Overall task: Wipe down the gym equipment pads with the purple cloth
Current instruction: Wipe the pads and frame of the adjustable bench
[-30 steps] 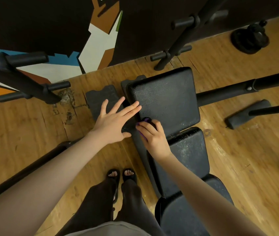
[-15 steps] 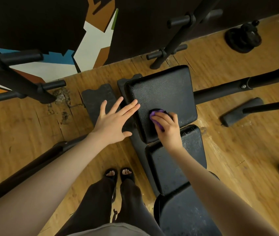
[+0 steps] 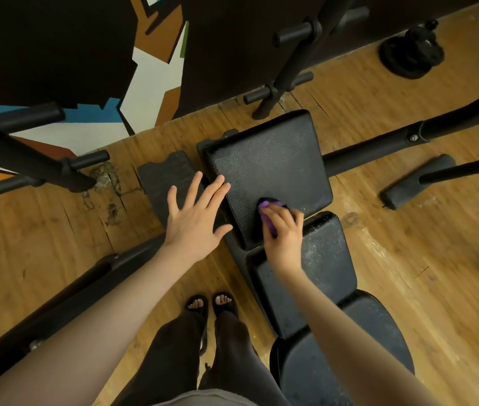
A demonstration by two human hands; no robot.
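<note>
Right hand (image 3: 283,232): grips bunched purple cloth (image 3: 265,205), pressing it onto top pad (image 3: 264,159) for scrubbing. Left hand (image 3: 194,218): open, fingers spread, fingertips at the pad's edge, likely steadying.

right hand (image 3: 283,235): we see it has slid from the near-left edge of the top pad (image 3: 267,162) further onto the pad's near part, away from the left hand (image 3: 196,218).
purple cloth (image 3: 267,213): it has travelled along under our right fingers, and more of it now shows ahead of the fingertips.
</note>
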